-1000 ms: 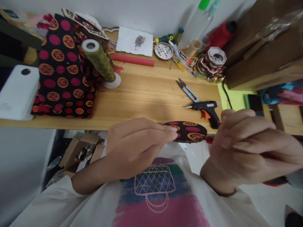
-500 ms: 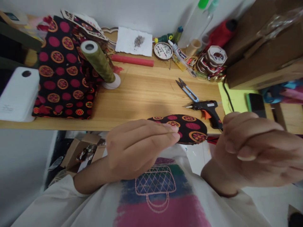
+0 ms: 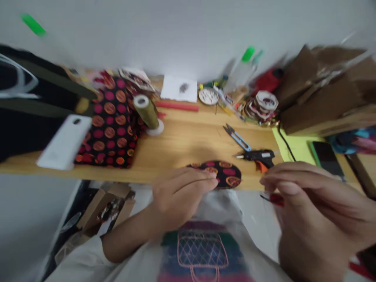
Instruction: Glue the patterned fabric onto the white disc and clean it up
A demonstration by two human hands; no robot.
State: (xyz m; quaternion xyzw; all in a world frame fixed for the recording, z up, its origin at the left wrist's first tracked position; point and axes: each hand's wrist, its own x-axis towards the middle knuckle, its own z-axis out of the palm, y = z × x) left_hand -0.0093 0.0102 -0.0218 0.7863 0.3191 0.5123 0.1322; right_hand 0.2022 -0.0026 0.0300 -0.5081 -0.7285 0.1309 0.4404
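I see the left hand point(image 3: 183, 194) pinching a patterned fabric piece point(image 3: 228, 173) by the surface's point(image 3: 182, 135) front edge; blur hides whether the right hand point(image 3: 311, 207) pinches anything. Cardboard point(image 3: 317, 96) crowds the back right corner, a pale wall point(image 3: 147, 35) behind.

Patterned fabric pc point(image 3: 226, 172) partly hidden behind L hand point(image 3: 180, 194).

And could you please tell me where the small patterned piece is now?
In the head view, the small patterned piece is below centre, held in the left hand, left of and slightly below the glue gun.
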